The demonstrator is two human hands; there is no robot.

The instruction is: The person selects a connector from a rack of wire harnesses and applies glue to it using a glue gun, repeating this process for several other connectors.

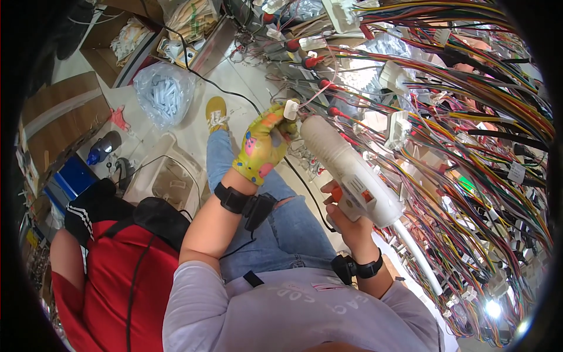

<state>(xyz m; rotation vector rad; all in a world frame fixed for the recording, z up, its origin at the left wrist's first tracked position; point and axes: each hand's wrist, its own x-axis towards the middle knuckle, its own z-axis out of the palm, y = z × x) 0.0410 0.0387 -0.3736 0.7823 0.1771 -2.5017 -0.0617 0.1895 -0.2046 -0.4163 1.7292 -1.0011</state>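
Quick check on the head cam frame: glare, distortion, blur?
Head view: blown-out light spot at lower right; black fisheye vignette, with the picture softening toward the rim; gloved left hand and white tool read clearly; single wires are hard to separate in the tangle.

Observed: a clear plastic bag (187, 82) of light-blue strips (166, 98) on the pale tiled floor (221, 81), near a brown cardboard box (65, 104) and a beige plastic stool (168, 148).

Wire bundles (463, 158) right of handheld tool (346, 167); connector (291, 110) in left hand (263, 146); plastic bag (165, 97) farther left.
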